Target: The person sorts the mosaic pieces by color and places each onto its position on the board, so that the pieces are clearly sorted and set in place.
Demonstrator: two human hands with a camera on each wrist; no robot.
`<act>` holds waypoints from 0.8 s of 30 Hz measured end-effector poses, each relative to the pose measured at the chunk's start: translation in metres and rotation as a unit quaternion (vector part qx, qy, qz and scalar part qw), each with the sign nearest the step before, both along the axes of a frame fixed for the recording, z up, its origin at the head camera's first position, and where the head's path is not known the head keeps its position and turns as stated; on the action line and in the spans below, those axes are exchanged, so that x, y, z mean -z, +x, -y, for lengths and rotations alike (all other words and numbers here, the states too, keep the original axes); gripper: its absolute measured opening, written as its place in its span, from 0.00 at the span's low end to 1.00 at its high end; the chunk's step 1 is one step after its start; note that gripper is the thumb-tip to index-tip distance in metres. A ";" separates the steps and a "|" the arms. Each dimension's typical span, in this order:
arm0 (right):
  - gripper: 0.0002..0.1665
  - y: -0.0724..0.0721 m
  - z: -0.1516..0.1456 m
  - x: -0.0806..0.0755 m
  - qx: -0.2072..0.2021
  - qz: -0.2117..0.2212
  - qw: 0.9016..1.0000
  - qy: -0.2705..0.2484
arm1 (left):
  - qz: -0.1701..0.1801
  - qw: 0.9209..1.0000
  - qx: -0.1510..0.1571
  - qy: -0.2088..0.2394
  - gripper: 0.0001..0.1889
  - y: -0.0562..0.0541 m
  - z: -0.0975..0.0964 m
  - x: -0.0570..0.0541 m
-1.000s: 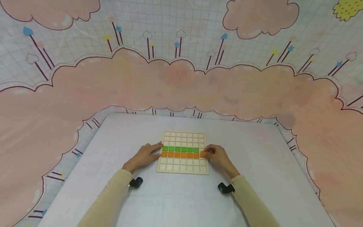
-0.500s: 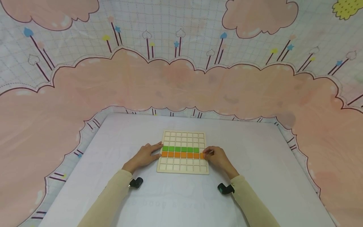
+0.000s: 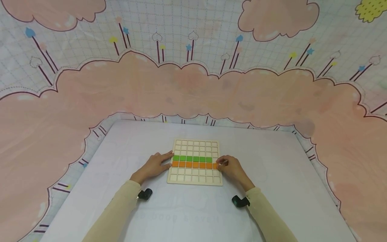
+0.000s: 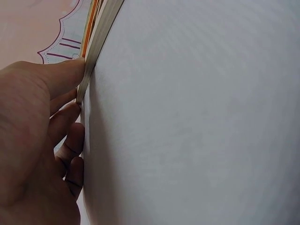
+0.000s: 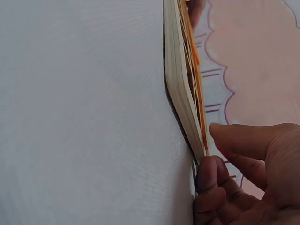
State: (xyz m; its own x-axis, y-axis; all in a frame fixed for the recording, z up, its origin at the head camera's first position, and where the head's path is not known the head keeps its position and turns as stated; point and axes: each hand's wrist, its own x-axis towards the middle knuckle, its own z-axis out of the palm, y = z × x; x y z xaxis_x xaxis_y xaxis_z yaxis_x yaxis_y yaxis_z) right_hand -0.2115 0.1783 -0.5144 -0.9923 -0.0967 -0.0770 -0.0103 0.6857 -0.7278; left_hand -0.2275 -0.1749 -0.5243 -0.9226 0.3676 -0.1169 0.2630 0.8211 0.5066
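A pale wooden grid board point(image 3: 193, 178) lies flat in the middle of the table, carrying a row of green tiles point(image 3: 192, 159) and a row of orange tiles point(image 3: 192, 164) below it. The green row stops one cell short of the right side. My left hand point(image 3: 155, 165) steadies the board's left edge with thumb and extended fingers; in the left wrist view the thumb point(image 4: 70, 75) touches the edge. My right hand point(image 3: 231, 167) has thumb and index finger at the rightmost orange tile point(image 3: 215, 166), partly covering it. Its other fingers curl beside the board's edge.
The white-covered table point(image 3: 193, 208) extends around the board on all sides. Behind it hangs a pink and white patterned cloth point(image 3: 193, 90). Black camera mounts point(image 3: 241, 201) sit at both wrists.
The rightmost orange tile, tilted and held by my right hand a second ago, has come down level with its row. My right hand dipped slightly with it; the left hand stayed put.
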 end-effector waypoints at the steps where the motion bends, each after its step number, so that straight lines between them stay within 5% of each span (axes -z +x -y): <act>1: 0.09 0.001 0.000 -0.001 0.002 0.002 1.000 0.000 | 0.001 1.000 0.000 0.000 0.29 0.001 0.000 0.000; 24: 0.13 0.008 -0.038 -0.005 0.024 0.019 0.999 -0.010 | 0.001 1.000 -0.014 0.006 0.30 0.003 0.001 0.002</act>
